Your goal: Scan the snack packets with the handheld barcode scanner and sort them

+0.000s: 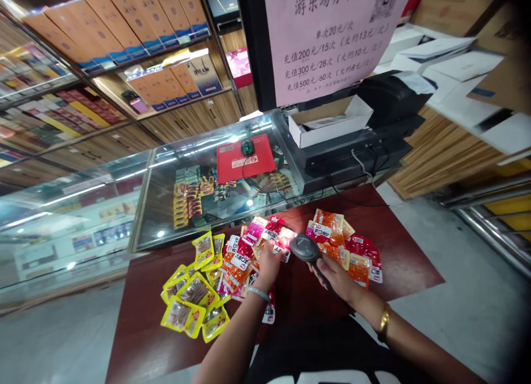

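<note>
My right hand (pixel 334 276) is wrapped round the handle of a dark grey barcode scanner (pixel 305 247), its head turned toward my left hand. Red light from it falls on a small red snack packet (pixel 285 237), which my left hand (pixel 269 260) pinches by its near side. Under and left of that hand lies a loose heap of red, pink and orange snack packets (pixel 237 262). Yellow-edged snack packets (pixel 194 290) are piled farther left. To the right, beyond the scanner, sits another heap of orange and red packets (pixel 357 262).
The packets lie on a dark red tabletop (pixel 141 317). Behind it stands a glass display counter (pixel 161 207) bearing a red mouse pad (pixel 228 171) and a mouse (pixel 247 147). A monitor back with a pink price sheet (pixel 327 35) and a white open box (pixel 332 121) stand at the far right.
</note>
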`<action>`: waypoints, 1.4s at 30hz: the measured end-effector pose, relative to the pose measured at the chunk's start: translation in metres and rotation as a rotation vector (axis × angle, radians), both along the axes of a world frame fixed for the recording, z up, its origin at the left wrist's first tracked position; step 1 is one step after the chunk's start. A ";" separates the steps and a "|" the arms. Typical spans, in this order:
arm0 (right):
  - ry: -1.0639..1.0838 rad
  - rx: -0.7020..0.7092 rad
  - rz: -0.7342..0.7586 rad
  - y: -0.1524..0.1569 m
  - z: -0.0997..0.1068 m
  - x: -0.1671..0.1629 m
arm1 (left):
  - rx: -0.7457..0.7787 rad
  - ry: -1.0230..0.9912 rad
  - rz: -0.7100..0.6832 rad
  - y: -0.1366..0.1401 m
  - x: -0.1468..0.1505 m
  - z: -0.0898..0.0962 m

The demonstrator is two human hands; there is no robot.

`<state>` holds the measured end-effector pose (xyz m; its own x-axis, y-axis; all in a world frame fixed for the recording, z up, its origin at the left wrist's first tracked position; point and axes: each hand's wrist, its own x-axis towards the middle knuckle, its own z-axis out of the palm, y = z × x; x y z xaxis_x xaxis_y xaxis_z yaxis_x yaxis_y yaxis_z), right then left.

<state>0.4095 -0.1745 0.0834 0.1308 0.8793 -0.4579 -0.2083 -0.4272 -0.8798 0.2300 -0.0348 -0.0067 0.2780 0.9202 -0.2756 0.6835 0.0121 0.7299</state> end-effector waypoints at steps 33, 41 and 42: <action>-0.051 -0.068 -0.058 -0.021 -0.006 -0.010 | 0.073 0.505 -0.265 0.025 0.010 -0.002; -0.079 -0.062 -0.047 -0.022 -0.011 -0.010 | -0.077 0.422 -0.142 0.012 0.001 -0.006; -0.081 -0.062 -0.046 -0.022 -0.010 -0.010 | -0.092 0.414 -0.126 0.011 0.003 -0.005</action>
